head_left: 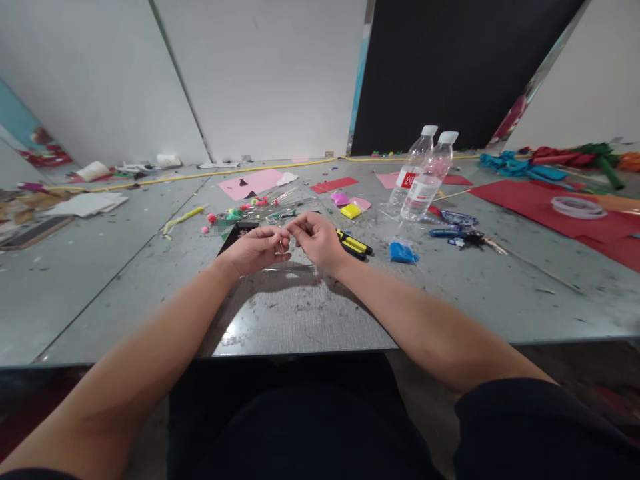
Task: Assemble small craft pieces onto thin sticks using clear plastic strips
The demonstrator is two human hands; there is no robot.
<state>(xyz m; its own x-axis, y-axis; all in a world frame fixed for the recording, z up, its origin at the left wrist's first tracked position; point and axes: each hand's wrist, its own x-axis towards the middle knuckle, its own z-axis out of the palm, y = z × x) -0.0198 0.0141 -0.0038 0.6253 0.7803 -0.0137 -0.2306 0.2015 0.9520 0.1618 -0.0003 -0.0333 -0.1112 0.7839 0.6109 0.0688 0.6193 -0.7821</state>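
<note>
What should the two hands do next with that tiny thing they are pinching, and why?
Probably keep the pinch and lift the piece a little nearer to see it. The left hand and right hand meet fingertip to fingertip over the grey table, closed on a tiny thing too small to make out. The yellow and black tool lies just beside the right hand, untouched.
</note>
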